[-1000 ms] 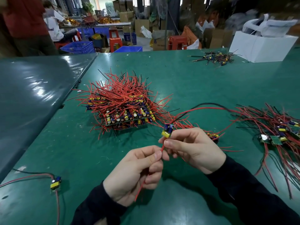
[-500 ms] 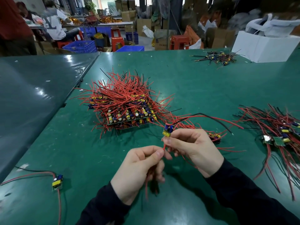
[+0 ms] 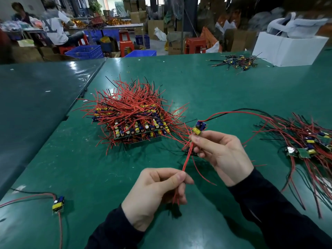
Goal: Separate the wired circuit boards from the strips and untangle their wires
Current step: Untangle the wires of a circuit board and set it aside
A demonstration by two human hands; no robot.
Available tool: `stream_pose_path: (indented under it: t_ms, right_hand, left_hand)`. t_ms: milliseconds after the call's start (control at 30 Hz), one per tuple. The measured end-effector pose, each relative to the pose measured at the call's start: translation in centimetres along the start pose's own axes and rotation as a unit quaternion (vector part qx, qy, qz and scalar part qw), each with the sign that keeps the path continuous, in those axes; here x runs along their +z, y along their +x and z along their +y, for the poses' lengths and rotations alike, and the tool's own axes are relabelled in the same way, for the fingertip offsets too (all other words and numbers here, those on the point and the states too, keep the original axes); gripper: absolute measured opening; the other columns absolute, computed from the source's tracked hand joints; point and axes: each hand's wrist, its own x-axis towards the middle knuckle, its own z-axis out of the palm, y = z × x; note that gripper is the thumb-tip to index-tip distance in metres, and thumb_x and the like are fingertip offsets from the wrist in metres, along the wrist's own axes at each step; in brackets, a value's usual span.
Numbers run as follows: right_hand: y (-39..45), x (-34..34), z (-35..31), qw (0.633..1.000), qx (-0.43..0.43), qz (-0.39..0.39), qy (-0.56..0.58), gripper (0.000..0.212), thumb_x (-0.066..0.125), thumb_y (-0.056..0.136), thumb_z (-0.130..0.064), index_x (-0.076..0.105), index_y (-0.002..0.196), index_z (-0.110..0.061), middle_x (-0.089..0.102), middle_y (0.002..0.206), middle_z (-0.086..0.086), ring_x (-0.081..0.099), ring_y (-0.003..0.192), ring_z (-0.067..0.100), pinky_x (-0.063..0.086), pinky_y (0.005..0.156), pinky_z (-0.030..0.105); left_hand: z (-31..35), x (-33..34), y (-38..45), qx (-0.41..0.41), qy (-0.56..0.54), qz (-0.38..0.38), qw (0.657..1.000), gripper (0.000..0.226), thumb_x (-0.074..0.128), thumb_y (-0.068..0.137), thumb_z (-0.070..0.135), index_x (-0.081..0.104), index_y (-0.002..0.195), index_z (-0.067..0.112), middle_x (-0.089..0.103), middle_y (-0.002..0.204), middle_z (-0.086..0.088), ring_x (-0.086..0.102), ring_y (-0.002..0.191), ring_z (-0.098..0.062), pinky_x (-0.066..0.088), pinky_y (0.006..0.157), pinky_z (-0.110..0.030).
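My right hand [image 3: 222, 155] pinches a small circuit board [image 3: 199, 127] at frame center-right; its red wires [image 3: 186, 159] run down to my left hand [image 3: 158, 193], pinched btwn thumb & forefinger. Big pile of wired strips [image 3: 133, 121] sits center, separated boards [image 3: 309, 141] at right edge, one lone board [image 3: 57, 205] lower left on the green table [image 3: 197, 78].

Workshop interior beyond a glossy green counter [image 3: 206, 83], adjoined at left by a darker counter [image 3: 36, 97]. Behind: stacked cardboard boxes [image 3: 154, 26], red plastic stools [image 3: 125, 42], blue crates [image 3: 84, 52], a white box [image 3: 289, 51] at far right. Seated person [image 3: 53, 27] at a distant table (blurred).
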Motion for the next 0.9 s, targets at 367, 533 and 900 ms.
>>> stream_pose_path:
  t_ms: [367, 533, 900]
  right_hand:
    - [-2.0, 1.8, 0.7, 0.994, -0.057, -0.095, -0.024, 0.016, 0.075, 0.055, -0.017, 0.072, 0.064, -0.005, 0.068, 0.066, 0.009, 0.067, 0.057, 0.018, 0.055, 0.057, 0.025]
    - [-1.9, 1.8, 0.5, 0.994, -0.049, -0.094, -0.008, 0.012, 0.073, 0.061, -0.017, 0.072, 0.068, -0.007, 0.067, 0.067, 0.007, 0.067, 0.058, 0.02, 0.057, 0.06, 0.029]
    - [-1.7, 1.8, 0.5, 0.991, 0.078, -0.072, 0.077, 0.016, 0.072, 0.059, -0.02, 0.071, 0.071, -0.011, 0.062, 0.059, 0.009, 0.064, 0.047, 0.018, 0.054, 0.048, 0.026]
  left_hand:
    - [0.6, -0.5, 0.0, -0.135, -0.005, 0.046, 0.99, 0.021, 0.063, 0.074, 0.018, 0.068, 0.058, 0.006, 0.04, 0.04, 0.0, 0.039, 0.031, -0.011, 0.039, 0.037, -0.019]
    - [0.4, -0.7, 0.2, -0.12, -0.016, 0.063, 0.991, 0.018, 0.066, 0.073, 0.022, 0.074, 0.069, 0.007, 0.048, 0.045, -0.001, 0.041, 0.032, -0.011, 0.04, 0.037, -0.019]
    - [0.5, -0.5, 0.2, -0.124, 0.042, 0.05, 0.99, 0.021, 0.064, 0.081, 0.01, 0.071, 0.062, 0.005, 0.053, 0.047, -0.006, 0.055, 0.035, -0.016, 0.041, 0.034, -0.017]
